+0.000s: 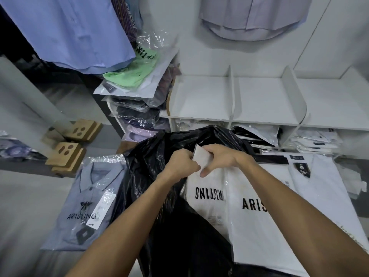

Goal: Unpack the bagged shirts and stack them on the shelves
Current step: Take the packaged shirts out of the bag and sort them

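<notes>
While both forearms reach in from the bottom of the frame, the left hand and the right hand meet over the mouth of a black plastic bag and pinch the top edge of a white bagged shirt, whose upside-down lettering shows through clear film. The left hand's grip is curled, its fingertips nipping the packet's left corner; the right hand's grip is also curled, thumb in front and fingers wrapped over the packet's upper edge. The packet rests half out of the black bag, against its right side. Touching it on the right lies a second white packet printed with large black letters. Farther right of the black bag, a white V-neck shirt lies flat in film. Just left of the black bag lies a blue polo shirt in clear wrap with a hang tag. Behind the black bag stands a white shelf unit with upright dividers; its lower compartments hold more wrapped shirts. Behind the bag and to its left, a pile of bagged shirts is topped by a green one. Above that pile hangs a blue shirt, and a pale lilac shirt hangs above the shelf unit. Wooden blocks sit on the floor well left of the bag.
</notes>
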Motion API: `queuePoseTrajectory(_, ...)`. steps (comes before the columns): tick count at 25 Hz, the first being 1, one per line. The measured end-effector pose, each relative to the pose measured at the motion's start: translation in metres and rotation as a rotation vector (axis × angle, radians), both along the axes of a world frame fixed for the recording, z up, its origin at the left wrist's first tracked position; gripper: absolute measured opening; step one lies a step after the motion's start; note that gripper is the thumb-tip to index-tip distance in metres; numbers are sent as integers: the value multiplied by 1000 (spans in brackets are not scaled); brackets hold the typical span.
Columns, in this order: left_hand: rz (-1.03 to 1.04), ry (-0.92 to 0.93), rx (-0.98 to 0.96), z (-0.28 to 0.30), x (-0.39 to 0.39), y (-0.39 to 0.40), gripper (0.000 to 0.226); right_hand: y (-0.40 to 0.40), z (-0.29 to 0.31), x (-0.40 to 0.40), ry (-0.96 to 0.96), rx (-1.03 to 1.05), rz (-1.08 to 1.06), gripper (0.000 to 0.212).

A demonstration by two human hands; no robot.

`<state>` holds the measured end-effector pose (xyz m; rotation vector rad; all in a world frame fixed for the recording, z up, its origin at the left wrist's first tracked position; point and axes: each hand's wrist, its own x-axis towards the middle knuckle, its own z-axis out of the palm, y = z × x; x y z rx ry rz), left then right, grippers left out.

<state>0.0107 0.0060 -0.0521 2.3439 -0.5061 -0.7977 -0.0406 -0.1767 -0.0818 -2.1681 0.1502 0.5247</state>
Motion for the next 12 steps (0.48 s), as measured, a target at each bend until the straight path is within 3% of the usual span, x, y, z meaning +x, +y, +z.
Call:
queuePoseTrajectory(5, -68, -294, -110, 61, -2, 15, 22, 0, 28, 8, -92, 191, -8, 37)
queuePoseTrajectory(9, 6, -40, -419, 87, 8, 32, 24, -1, 76, 17, -259, 209, -47, 23)
queuePoseTrajectory(12, 21, 77, -470, 96, 17, 37, 58, -9, 115, 10, -400, 187, -39, 27)
